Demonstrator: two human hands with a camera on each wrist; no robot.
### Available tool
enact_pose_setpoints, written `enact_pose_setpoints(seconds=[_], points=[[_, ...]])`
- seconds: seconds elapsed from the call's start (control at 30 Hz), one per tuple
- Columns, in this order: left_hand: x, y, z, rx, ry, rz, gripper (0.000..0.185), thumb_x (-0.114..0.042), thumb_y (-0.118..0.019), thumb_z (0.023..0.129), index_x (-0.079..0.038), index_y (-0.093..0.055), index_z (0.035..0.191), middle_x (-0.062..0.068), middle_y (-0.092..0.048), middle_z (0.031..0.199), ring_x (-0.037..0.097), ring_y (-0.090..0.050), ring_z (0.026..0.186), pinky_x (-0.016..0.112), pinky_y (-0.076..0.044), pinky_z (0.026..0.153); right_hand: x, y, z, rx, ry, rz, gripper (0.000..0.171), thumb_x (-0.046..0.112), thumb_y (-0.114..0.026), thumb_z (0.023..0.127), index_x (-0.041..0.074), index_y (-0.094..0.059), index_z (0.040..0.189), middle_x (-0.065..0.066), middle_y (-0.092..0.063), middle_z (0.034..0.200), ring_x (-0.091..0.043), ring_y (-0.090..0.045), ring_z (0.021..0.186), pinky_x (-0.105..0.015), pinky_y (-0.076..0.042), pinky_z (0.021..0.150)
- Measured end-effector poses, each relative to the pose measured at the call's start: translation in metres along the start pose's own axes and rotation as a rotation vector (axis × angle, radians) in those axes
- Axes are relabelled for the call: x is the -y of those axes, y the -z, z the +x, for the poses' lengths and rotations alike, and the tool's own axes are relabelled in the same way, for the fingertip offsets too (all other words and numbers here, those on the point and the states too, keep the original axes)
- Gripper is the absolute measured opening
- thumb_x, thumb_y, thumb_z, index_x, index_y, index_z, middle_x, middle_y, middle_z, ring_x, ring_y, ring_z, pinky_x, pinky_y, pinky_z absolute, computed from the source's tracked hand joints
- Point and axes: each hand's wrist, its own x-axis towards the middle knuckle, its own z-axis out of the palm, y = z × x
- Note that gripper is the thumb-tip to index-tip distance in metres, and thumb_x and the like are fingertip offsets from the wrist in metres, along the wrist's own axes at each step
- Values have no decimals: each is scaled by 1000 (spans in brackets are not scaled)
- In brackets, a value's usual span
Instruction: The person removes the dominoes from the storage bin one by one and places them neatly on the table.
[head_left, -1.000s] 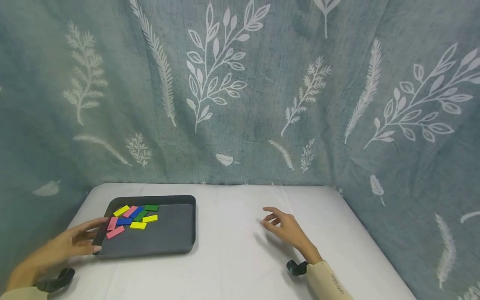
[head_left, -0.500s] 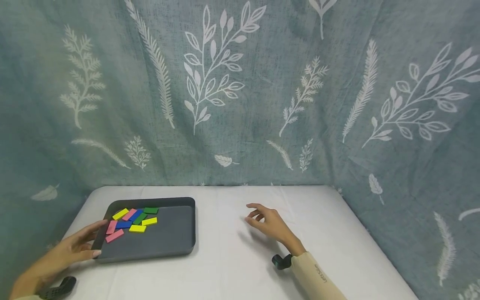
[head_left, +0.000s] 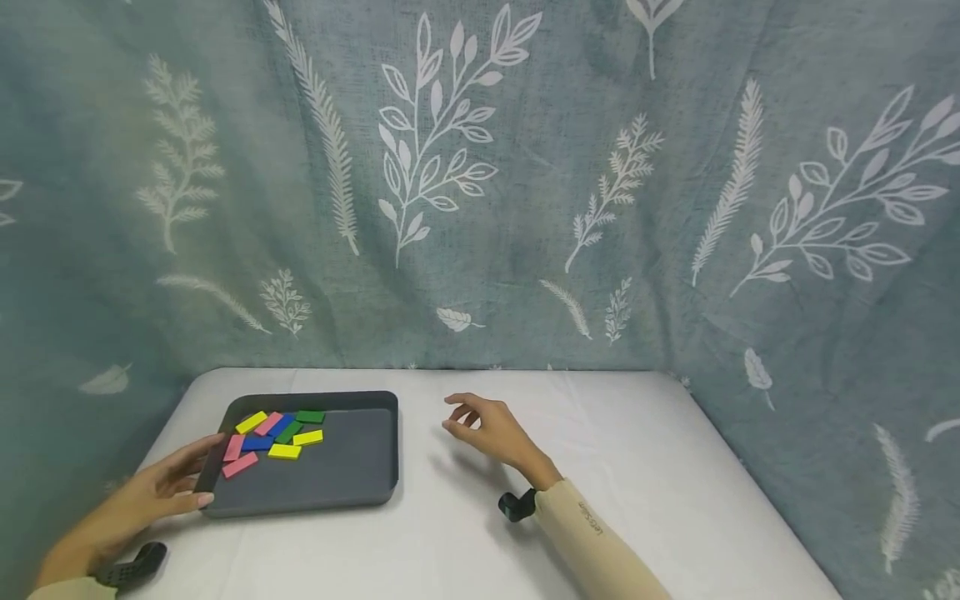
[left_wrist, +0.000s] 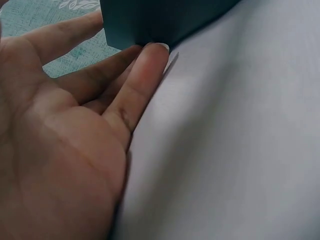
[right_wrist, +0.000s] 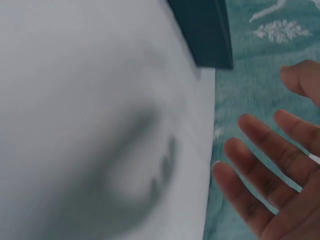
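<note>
A dark grey rectangular plastic tray [head_left: 352, 475] lies on the left part of a white cloth-covered surface [head_left: 637, 483], its long side running left to right. In its far left corner sits a loose cluster of small flat coloured rectangular blocks [head_left: 273, 433]: yellow, pink, blue and green pieces, some overlapping, with one pink block [head_left: 240, 465] lying nearest the tray's near left edge.

The left hand [head_left: 153, 496] rests at the tray's near left corner. Its fingers [left_wrist: 137, 82] are extended and slightly spread, not curled round anything; in the left wrist view the fingertips touch the tray's outer wall [left_wrist: 150, 22] at the corner, with the palm turned toward the tray and the edge of the hand lying close to the surface.

The right hand [head_left: 491, 429] hangs above the surface just to the right of the tray, apart from its right wall. Its fingers [right_wrist: 250, 172] are loosely bent and spread apart, holding nothing; the right wrist view shows them separated, with a corner of the tray [right_wrist: 205, 30] well ahead of them. A cream sleeve [head_left: 592, 546] covers the right forearm.

A grey-green fabric backdrop printed with white leaves [head_left: 480, 183] hangs behind and to both sides of the surface.
</note>
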Motion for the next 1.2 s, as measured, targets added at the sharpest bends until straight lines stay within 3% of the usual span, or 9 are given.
enact_pose_setpoints(seconds=[0.13, 0.4, 0.7, 1.0, 1.2], points=[[0, -1, 3, 5, 21, -15, 90, -26, -70, 99, -13, -11, 166, 30, -13, 166, 57, -29, 142, 69, -42, 100, 13, -7, 14, 15, 21, -3, 40, 38, -68, 100, 21, -65, 135, 9, -72, 103, -8, -66, 88, -30, -52, 76], [-1, 0, 5, -3, 63, -4, 87, -32, -66, 102, -11, -12, 166, 28, -5, 167, 58, -14, 145, 78, -27, 104, 34, -27, 37, 69, 76, 8, 40, 35, -69, 100, 17, -65, 136, 8, -72, 104, -5, -65, 87, -27, -51, 76], [-2, 0, 2, -23, 84, -56, 91, -30, -72, 98, -12, -14, 166, 29, -11, 166, 54, -23, 144, 70, -37, 104, 56, -46, 60, 127, 141, 26, 44, 35, -69, 100, 12, -64, 137, 7, -73, 105, -4, -64, 90, -24, -51, 79], [0, 1, 3, -28, 65, -52, 91, -29, -74, 97, -14, -16, 165, 30, -21, 162, 47, -37, 137, 60, -46, 101, 70, -65, 80, 178, 125, 42, 48, 37, -70, 99, 11, -64, 139, 11, -72, 102, -1, -63, 89, -22, -51, 79], [0, 3, 5, -27, 49, -52, 93, -28, -76, 96, -15, -16, 166, 27, -16, 165, 50, -34, 141, 61, -45, 103, 80, -76, 90, 202, 106, 46, 48, 37, -72, 98, 11, -65, 137, 9, -73, 103, -1, -64, 89, -22, -52, 79]])
